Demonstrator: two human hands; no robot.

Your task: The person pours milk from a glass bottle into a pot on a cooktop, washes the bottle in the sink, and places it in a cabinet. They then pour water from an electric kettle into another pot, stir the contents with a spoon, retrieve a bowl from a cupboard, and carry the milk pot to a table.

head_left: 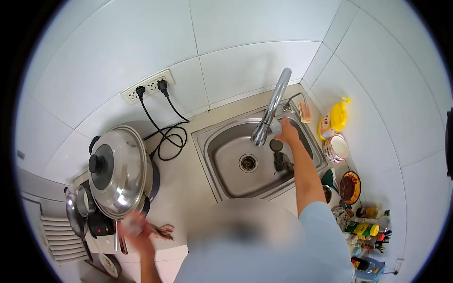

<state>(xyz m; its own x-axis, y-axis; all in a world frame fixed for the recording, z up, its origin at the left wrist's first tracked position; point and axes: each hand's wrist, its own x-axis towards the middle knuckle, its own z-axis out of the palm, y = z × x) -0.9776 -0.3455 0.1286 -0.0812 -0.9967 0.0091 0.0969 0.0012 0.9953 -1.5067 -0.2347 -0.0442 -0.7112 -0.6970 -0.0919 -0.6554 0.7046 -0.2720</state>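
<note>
My right hand [286, 132] reaches over the sink [231, 177], beside the chrome faucet [275, 101]. Its fingers close around a small pale, rounded object [275, 126], partly hidden behind the faucet. Below that hand, a dark crumpled item [281, 162] and a round dark disc [276, 145] lie in the basin. My left hand [136, 232] is smeared by motion at the counter's front left, near the large steel pot [120, 170]. Whether it holds anything is unclear. Beside it, a reddish-brown item [163, 231] lies on the counter; its kind cannot be made out.
Two black plugs with looped cords [171, 137] run from the wall socket [147, 87]. A yellow pump bottle [333, 120], patterned bowls [337, 148] and several seasoning bottles [363, 229] line the right side. Pans [75, 212] stand at left, near a slatted rack [61, 238].
</note>
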